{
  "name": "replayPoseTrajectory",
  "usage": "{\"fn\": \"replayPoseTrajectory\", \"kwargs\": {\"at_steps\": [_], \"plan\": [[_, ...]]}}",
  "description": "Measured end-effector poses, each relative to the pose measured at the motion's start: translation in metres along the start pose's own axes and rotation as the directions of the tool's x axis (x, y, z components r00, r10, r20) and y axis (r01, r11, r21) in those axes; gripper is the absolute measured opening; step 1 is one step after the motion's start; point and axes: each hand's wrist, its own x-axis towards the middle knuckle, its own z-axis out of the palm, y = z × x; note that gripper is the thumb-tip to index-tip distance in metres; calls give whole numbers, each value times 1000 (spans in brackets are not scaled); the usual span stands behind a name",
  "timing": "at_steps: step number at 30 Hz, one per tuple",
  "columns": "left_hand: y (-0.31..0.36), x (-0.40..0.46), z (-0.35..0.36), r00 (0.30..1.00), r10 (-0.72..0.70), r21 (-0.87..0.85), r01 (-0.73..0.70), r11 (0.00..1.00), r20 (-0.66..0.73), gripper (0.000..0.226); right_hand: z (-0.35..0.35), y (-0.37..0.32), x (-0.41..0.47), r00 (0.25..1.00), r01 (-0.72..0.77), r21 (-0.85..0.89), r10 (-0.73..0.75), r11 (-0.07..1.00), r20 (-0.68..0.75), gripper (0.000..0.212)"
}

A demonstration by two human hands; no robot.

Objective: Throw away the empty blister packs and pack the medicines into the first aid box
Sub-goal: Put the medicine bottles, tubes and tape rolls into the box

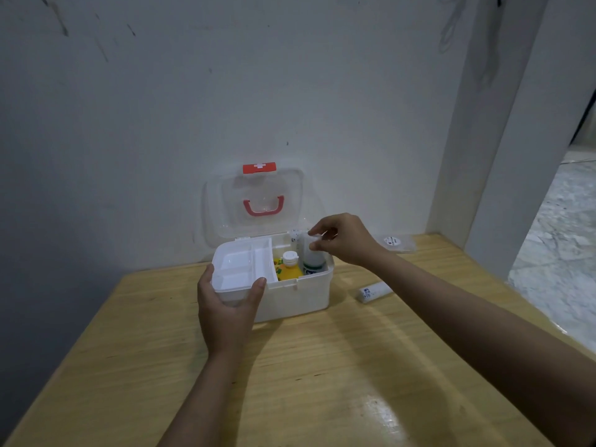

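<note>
One box: white first aid box (298,296) at table centre, back against the wall, lid up.
Lid: clear lid (258,201) stands open at 12 o'clock of the box, red latch (259,168) on its top edge, red handle (263,206) showing through.
Tray: white divided tray (240,267) sits over the left half of the box, tilted, its near-left corner off the rim.
Left hand: left hand (227,312) grips the tray's near edge, thumb on the left side, index fingertip on the near rim.
Inside: yellow bottle (288,269) with white cap, upright in the right half; white bottle (312,258) with green label just beside it at 3 o'clock.
Right hand: right hand (343,238) over the box's far-right corner, fingers pinched on the top of the white bottle; the bottle's base is down in the box.
Also inside: small white item at the far wall, behind the bottles, too blurred to name.
Outside: white tube (375,291) lies on its side at 3 o'clock of the box, near it, not touching.
Far right: clear flat pack (398,242) with a round label at 2 o'clock, by the wall corner.
Surface: wooden table (322,382), glare patch at 5 o'clock.
</note>
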Motion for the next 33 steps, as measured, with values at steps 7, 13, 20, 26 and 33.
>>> {"fn": "replayPoseTrajectory", "kwargs": {"at_steps": [7,13,20,26,33], "plan": [[0,0,-1,1000,-8,-19,8,1000,2,92,-41,40,-14,989,-81,111,94,991,-118,28],[-1,-1,0,1000,-4,-26,4,1000,10,95,-53,103,-34,948,-316,-169,304,934,-92,38],[-4,0,0,1000,-18,-13,18,1000,14,95,-29,129,-29,935,-352,-258,350,900,-54,40],[-1,-2,1,1000,-22,-14,22,1000,8,96,-10,124,-6,950,-297,-272,311,916,12,37],[1,-2,0,999,-38,-1,38,999,6,97,-2,118,8,946,-301,-339,325,891,15,23]]}}
